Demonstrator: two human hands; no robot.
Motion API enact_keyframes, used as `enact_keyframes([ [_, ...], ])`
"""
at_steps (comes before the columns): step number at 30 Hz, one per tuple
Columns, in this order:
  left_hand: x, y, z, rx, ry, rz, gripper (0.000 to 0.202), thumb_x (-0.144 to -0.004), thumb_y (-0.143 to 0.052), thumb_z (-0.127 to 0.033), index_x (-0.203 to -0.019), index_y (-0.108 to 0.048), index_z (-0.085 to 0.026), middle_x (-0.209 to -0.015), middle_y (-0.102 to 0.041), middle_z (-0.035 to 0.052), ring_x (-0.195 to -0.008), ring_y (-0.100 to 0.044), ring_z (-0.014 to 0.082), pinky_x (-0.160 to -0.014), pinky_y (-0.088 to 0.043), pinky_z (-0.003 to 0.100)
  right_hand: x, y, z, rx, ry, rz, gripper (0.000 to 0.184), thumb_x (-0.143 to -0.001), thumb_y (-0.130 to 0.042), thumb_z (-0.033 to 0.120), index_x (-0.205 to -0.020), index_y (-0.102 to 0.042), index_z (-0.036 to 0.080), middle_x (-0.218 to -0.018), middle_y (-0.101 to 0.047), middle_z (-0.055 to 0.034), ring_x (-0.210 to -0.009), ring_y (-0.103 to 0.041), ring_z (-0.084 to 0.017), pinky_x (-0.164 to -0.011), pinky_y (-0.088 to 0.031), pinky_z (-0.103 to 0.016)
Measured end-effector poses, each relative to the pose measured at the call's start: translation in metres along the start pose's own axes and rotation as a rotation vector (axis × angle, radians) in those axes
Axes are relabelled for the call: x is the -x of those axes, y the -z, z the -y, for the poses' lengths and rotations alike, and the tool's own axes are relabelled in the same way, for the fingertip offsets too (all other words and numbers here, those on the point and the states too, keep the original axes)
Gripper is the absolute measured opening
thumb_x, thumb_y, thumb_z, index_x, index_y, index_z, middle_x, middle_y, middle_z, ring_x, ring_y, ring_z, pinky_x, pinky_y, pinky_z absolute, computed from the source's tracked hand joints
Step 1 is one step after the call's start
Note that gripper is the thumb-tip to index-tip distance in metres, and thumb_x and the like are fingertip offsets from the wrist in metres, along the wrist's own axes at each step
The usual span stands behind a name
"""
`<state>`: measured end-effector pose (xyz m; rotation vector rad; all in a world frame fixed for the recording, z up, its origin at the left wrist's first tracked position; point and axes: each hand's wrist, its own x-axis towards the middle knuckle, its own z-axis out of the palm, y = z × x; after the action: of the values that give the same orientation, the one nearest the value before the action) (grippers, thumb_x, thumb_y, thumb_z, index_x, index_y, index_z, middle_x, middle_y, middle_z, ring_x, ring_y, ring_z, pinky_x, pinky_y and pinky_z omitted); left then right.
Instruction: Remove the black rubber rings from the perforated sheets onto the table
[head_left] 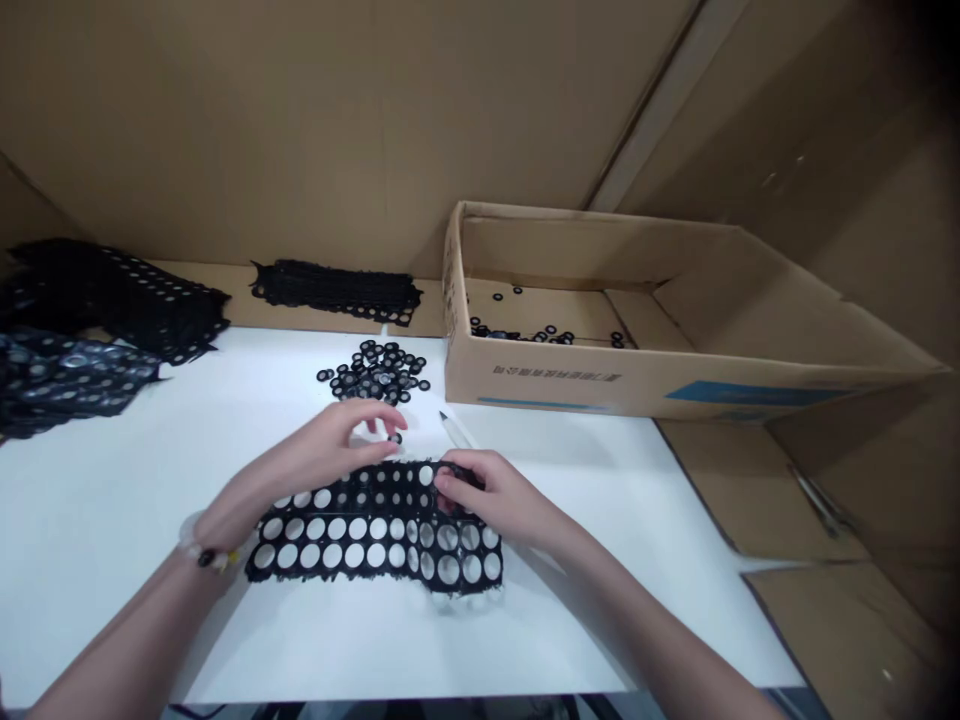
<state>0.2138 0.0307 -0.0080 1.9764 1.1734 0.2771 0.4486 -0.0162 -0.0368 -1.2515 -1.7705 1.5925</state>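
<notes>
A black perforated sheet (367,529) with rows of round holes and ragged edges lies on the white table, its right part bent up. My right hand (480,485) pinches the sheet's upper right part between thumb and fingers. Above the sheet's far edge is my left hand (364,435), with a small black ring (395,438) between its thumb and fingertips. Just beyond that hand, a loose pile of small black rings (379,370) is on the table. A pen (456,430) lies near my right hand, its tip pointing away.
A cardboard box (555,375) with scattered rings inside stands at the back right. Stacked black sheets (337,287) lie at the back, and more sheets (161,300) are heaped at the left. Cardboard walls (337,120) enclose the white table (112,520).
</notes>
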Motion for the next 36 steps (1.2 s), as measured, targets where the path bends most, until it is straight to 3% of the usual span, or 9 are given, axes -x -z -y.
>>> enact_keyframes([
  [5,-0.005,-0.030,-0.009,0.124,-0.153,0.144,0.033,-0.086,-0.057,-0.042,-0.116,-0.055,-0.026,-0.116,-0.061,0.0024,-0.106,-0.056,0.0204,-0.093,-0.043,0.032,-0.001,0.002,-0.001,-0.104,0.031,-0.047,0.026,-0.087,-0.053,0.035,-0.070,-0.058,0.016,-0.068,-0.057,0.0002,-0.067,-0.049,-0.014,-0.064,-0.035,-0.026],
  [9,-0.006,-0.036,-0.006,0.114,-0.194,-0.004,0.033,-0.085,-0.060,-0.039,-0.113,-0.050,-0.025,-0.119,-0.056,0.0034,-0.110,-0.048,0.0215,-0.096,-0.039,0.035,-0.002,0.004,-0.001,-0.174,-0.036,-0.080,0.023,-0.076,-0.065,0.034,-0.067,-0.054,0.015,-0.061,-0.046,0.0045,-0.060,-0.039,-0.011,-0.057,-0.029,-0.024],
  [12,-0.004,-0.034,-0.013,-0.050,-0.195,-0.136,0.025,-0.082,-0.062,-0.041,-0.093,-0.050,-0.021,-0.101,-0.057,0.0035,-0.100,-0.045,0.0229,-0.089,-0.037,0.037,-0.002,0.005,0.000,-0.220,-0.078,-0.080,0.023,-0.071,-0.067,0.032,-0.066,-0.052,0.015,-0.060,-0.040,0.0061,-0.057,-0.034,-0.009,-0.055,-0.026,-0.023],
  [16,0.000,-0.033,-0.026,-0.160,-0.226,-0.017,0.028,-0.085,-0.055,-0.041,-0.069,-0.048,-0.019,-0.072,-0.054,-0.0009,-0.083,-0.045,0.0197,-0.084,-0.030,0.037,-0.003,0.003,0.002,-0.294,-0.078,-0.091,0.022,-0.072,-0.066,0.032,-0.067,-0.053,0.015,-0.059,-0.041,0.0060,-0.057,-0.035,-0.009,-0.056,-0.027,-0.023],
  [20,-0.002,-0.036,-0.029,-0.109,-0.218,0.039,0.028,-0.087,-0.053,-0.042,-0.071,-0.049,-0.019,-0.072,-0.056,-0.0012,-0.084,-0.046,0.0194,-0.083,-0.028,0.037,-0.003,0.001,0.001,-0.309,-0.056,-0.062,0.024,-0.072,-0.065,0.036,-0.068,-0.055,0.015,-0.061,-0.044,0.0048,-0.059,-0.037,-0.010,-0.057,-0.029,-0.024],
  [26,-0.003,-0.038,-0.027,-0.090,-0.215,0.091,0.025,-0.092,-0.044,-0.029,-0.069,-0.047,-0.018,-0.069,-0.054,-0.0012,-0.083,-0.046,0.0191,-0.081,-0.028,0.036,-0.002,-0.002,-0.002,-0.177,-0.031,-0.086,0.021,-0.076,-0.061,0.032,-0.068,-0.051,0.016,-0.060,-0.041,0.0051,-0.058,-0.034,-0.010,-0.054,-0.026,-0.023],
  [31,-0.006,-0.044,-0.023,-0.083,-0.197,0.002,0.024,-0.088,-0.043,-0.023,-0.065,-0.048,-0.017,-0.068,-0.056,-0.0012,-0.083,-0.048,0.0188,-0.083,-0.029,0.037,-0.003,-0.005,-0.003,-0.166,-0.034,-0.115,0.012,-0.076,-0.057,0.026,-0.071,-0.054,0.016,-0.062,-0.045,0.0047,-0.058,-0.039,-0.010,-0.055,-0.030,-0.023],
  [36,-0.010,-0.044,-0.019,0.098,-0.102,-0.122,0.026,-0.082,-0.044,-0.028,-0.060,-0.054,-0.018,-0.067,-0.058,0.0015,-0.080,-0.049,0.0202,-0.076,-0.036,0.034,-0.003,-0.001,0.000,-0.186,-0.053,-0.163,0.010,-0.073,-0.056,0.025,-0.068,-0.053,0.016,-0.059,-0.043,0.0057,-0.054,-0.039,-0.010,-0.054,-0.030,-0.022],
])
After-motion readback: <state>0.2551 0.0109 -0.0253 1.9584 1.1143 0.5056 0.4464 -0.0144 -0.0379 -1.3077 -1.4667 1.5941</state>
